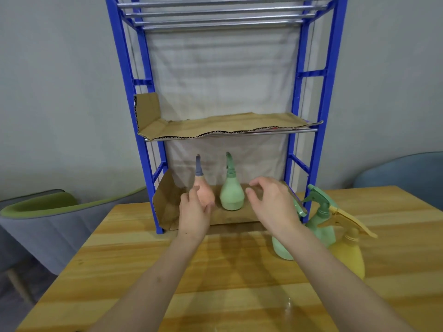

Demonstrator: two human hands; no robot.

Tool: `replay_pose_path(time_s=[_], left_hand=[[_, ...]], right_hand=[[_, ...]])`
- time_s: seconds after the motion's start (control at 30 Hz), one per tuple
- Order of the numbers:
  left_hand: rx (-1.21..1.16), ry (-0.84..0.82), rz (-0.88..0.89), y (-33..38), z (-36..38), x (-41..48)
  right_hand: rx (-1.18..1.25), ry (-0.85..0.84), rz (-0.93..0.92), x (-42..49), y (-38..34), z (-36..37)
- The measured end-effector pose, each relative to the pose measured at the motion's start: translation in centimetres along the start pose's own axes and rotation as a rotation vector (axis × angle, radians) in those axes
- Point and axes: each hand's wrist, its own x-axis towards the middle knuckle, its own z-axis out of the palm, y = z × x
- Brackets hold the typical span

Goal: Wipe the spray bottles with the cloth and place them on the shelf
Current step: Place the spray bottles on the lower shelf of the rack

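A pink spray bottle (204,190) with a purple nozzle and a light green spray bottle (231,195) stand side by side on the cardboard-lined bottom level of the blue shelf (160,188). My left hand (193,213) is in front of the pink bottle with relaxed fingers, its thumb against the bottle's body. My right hand (272,203) hovers to the right of the green bottle, fingers loosely spread, holding nothing. On the table to the right stand another green spray bottle (322,227), partly hidden by my right forearm, and a yellow spray bottle (347,256). No cloth is visible.
The shelf's middle level (215,130) is lined with cardboard; metal rails run across the top. The wooden table (215,271) stretches toward me. A green-and-grey chair (36,212) stands at the left and a blue chair (405,171) at the right.
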Motion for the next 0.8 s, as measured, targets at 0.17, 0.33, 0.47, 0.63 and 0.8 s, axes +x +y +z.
replay_pose_path(time_s=[0.17,0.33,0.47,0.63,0.8], left_hand=[[0.086,-0.059,0.101,1.3,1.1,-1.8],[0.144,-0.160,0.122,2.5,1.7,-2.3],[0.236,-0.255,0.134,2.2,2.1,-2.4],[0.254,-0.291,0.100,1.5,2.0,-2.1],[0.275,-0.305,0.102,1.1,2.2,-1.9]], right_hand=[[-0.180,0.025,-0.066,-0.8,1.5,-4.9],[-0.343,-0.188,0.031,-0.6,3.4,-5.6],[-0.419,-0.371,0.103,-1.0,4.4,-4.3],[-0.346,-0.298,0.122,-1.3,5.0,-3.1],[-0.161,-0.187,0.153,-2.9,5.5,-2.1]])
